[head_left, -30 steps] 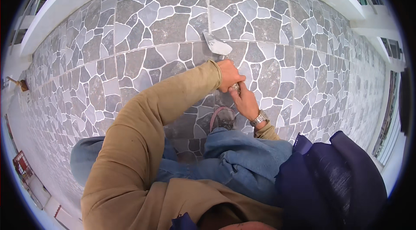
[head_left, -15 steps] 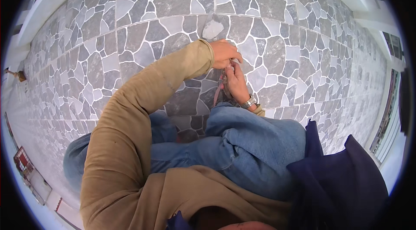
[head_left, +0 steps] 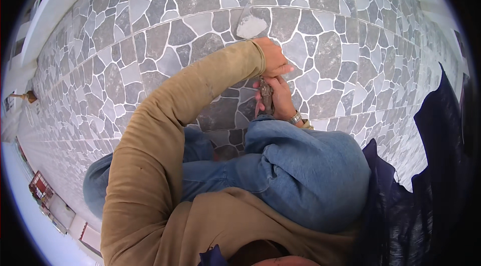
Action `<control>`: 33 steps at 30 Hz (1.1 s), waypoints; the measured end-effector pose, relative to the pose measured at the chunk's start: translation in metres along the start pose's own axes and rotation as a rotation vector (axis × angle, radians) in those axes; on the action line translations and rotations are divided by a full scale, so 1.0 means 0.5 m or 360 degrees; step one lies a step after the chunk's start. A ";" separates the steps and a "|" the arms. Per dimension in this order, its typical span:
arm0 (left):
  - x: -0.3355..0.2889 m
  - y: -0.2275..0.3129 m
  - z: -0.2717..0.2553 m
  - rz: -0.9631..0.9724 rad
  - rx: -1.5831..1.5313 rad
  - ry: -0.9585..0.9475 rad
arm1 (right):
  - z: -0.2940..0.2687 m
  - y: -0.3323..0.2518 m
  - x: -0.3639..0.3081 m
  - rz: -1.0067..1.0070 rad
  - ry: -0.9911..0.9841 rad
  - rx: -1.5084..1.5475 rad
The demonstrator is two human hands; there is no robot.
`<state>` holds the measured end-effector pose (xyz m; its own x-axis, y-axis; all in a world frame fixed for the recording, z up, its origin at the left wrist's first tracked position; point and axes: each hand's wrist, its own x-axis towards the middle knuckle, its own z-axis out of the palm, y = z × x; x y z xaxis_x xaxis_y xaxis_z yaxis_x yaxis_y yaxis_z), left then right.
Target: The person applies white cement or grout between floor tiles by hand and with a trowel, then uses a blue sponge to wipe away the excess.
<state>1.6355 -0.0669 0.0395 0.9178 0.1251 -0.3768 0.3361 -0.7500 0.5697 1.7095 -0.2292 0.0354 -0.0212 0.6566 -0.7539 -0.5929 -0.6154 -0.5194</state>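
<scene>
A trowel is seen near the top middle of the frame, over the stone-look floor. Whether the floor is touched by its blade cannot be told. The blade is pointed toward the top edge, and a pale, dusty patch is shown on it. Its brown, dirty handle is seen lower down, near the middle, and is wrapped by the right grip, above a shiny watch. The neck is hidden under the left grip, which is laid across just above; whether anything is pinched there cannot be told, since most of its fingers are hidden. Blue jeans are seen below.

The trowel is judged to be light and stiff, and not easily broken, with a thin blade that may bend a little. It is best held by the handle; the blade's edges, which may be sharp, are best kept away from.
</scene>
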 end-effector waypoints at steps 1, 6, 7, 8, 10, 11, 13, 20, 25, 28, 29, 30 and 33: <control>0.001 0.001 -0.005 0.0004 0.0041 -0.0057 | -0.010 0.004 0.001 0.0025 -0.0034 0.0036; 0.003 -0.004 0.006 0.0050 -0.0006 -0.0055 | 0.010 0.005 -0.013 0.0029 0.0025 0.0015; 0.004 -0.004 0.004 0.0060 0.0021 -0.0074 | 0.014 -0.001 -0.015 0.0039 0.0063 -0.0004; 0.005 -0.002 0.000 0.0067 0.0018 -0.0076 | 0.016 -0.006 -0.016 0.0045 0.0101 -0.0024; 0.007 0.005 -0.006 0.0082 -0.0015 -0.0077 | 0.001 0.003 -0.018 0.0105 0.0080 -0.0077; 0.001 0.002 0.003 0.0078 -0.0018 -0.0079 | 0.004 0.004 -0.018 0.0170 0.0036 -0.0133; -0.007 -0.003 0.020 0.0097 -0.0192 0.0119 | 0.017 0.014 -0.019 0.0180 0.0089 -0.0060; 0.017 -0.034 -0.014 0.0020 0.0091 0.0052 | 0.036 -0.016 0.022 0.0098 0.0058 -0.0067; -0.005 0.008 -0.023 0.0026 0.0007 -0.0036 | 0.039 -0.003 -0.023 0.0137 0.0118 -0.0111; 0.005 -0.004 -0.032 0.0021 0.0052 0.0025 | 0.039 -0.010 -0.002 0.0100 0.0108 -0.0129; 0.008 -0.013 -0.020 -0.0014 0.0035 0.0053 | 0.041 -0.005 0.003 0.0078 0.0112 -0.0122; 0.019 -0.035 -0.022 -0.0038 -0.0037 0.0019 | 0.047 -0.012 0.018 0.0039 0.0046 -0.0070; 0.025 -0.028 -0.003 -0.0051 0.0001 0.0057 | 0.047 -0.018 -0.002 0.0072 0.0081 0.0000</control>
<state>1.6428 -0.0539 0.0280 0.9136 0.1724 -0.3682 0.3653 -0.7454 0.5576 1.6960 -0.2143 0.0503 -0.0072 0.6053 -0.7960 -0.5923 -0.6440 -0.4843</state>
